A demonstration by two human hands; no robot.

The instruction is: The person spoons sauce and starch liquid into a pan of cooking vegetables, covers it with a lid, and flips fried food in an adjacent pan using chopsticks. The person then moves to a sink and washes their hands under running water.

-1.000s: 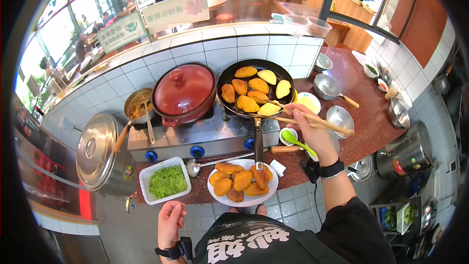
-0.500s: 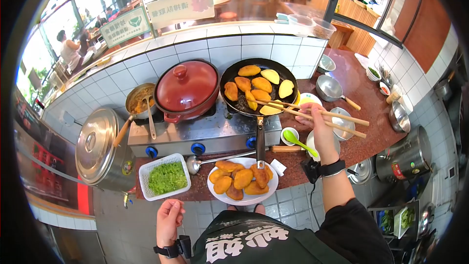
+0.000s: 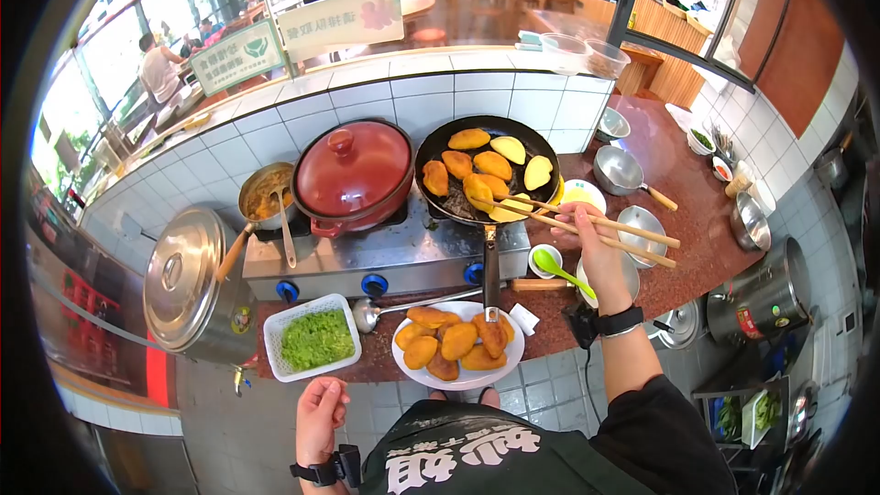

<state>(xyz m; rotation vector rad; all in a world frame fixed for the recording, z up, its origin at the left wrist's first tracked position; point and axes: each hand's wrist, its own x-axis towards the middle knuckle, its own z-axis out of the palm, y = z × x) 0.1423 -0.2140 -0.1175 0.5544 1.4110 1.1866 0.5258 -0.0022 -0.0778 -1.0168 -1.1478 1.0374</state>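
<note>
My right hand [image 3: 593, 243] is closed around a pair of long wooden chopsticks [image 3: 612, 230], which reach left over the rim of a black frying pan [image 3: 449, 148]. Their tips are at a golden half-moon dumpling [image 3: 478, 192] near the pan's front; whether they pinch it I cannot tell. Several other dumplings lie in the pan, some browned, others pale yellow like the upper one [image 3: 508, 149]. My left hand [image 3: 321, 412] hangs with curled fingers below a white basket [image 3: 275, 354] of chopped greens [image 3: 317, 339], nothing visible in it. Browned dumplings fill a white oval plate [image 3: 515, 348] below the pan handle.
A red lidded pot [image 3: 353, 174] and a small saucepan [image 3: 259, 185] stand left of the pan on the steel stove [image 3: 412, 257]. A ladle [image 3: 366, 314] lies along the stove's front. A green spoon [image 3: 561, 271], bowls and a metal saucepan [image 3: 619, 170] are at right.
The dumpling at the chopstick tips has gone from standing narrow on edge to lying flatter, with a broad golden face showing. My right hand has shifted slightly left and down; my left hand barely moved.
</note>
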